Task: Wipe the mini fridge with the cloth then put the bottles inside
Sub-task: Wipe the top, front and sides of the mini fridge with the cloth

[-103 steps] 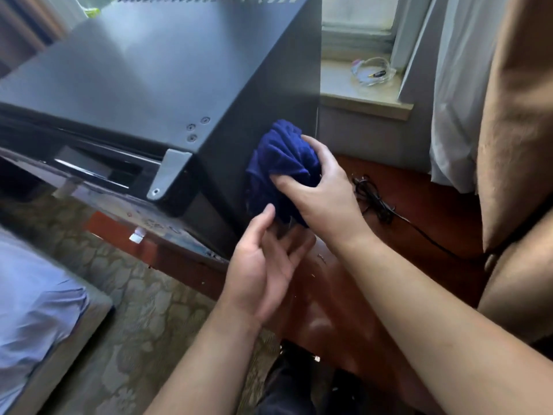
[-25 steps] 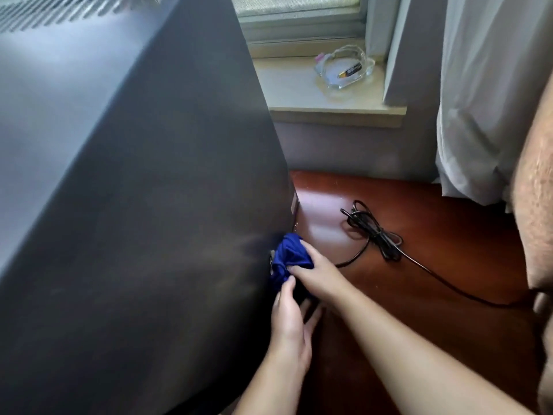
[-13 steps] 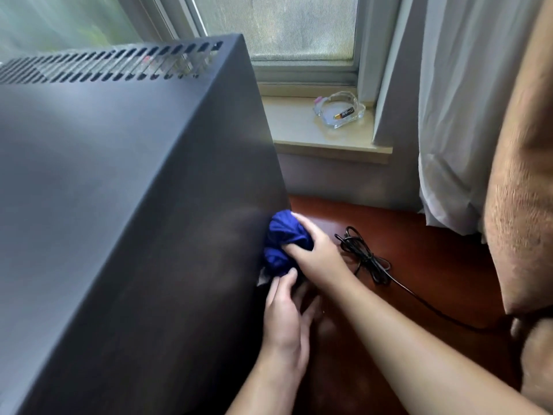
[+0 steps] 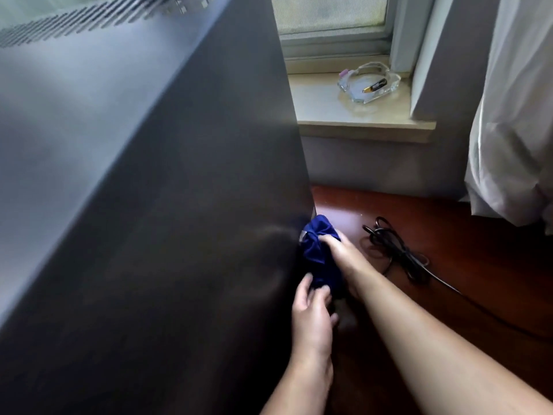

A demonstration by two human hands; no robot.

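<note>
Right hand (image 4: 338, 253) is gripping the bunched blue cloth (image 4: 315, 244), fingers curled over it, and is pressing it onto the low rear corner of the mini fridge (image 4: 179, 205). Left hand (image 4: 311, 313), just below it and nearer the body, is curling its fingers round the cloth's hanging tail. This reads as a pinch, gathering the slack.

The fridge's dark side panel is filling everything to the left of both hands. A coiled black cable (image 4: 395, 253) is lying near the right hand, on its right, on the red-brown wooden surface (image 4: 478, 280). Beyond the hands, a glass dish (image 4: 369, 83) is sitting on the windowsill (image 4: 359, 116). A white curtain (image 4: 514, 115) is hanging far right.

No bottles or door are showing.

Judgement: the wiping step is in hand, at the side panel's lower edge, and loading has not begun. The next move calls for a firm re-bunch of the cloth and a stroke clear of the cable.
</note>
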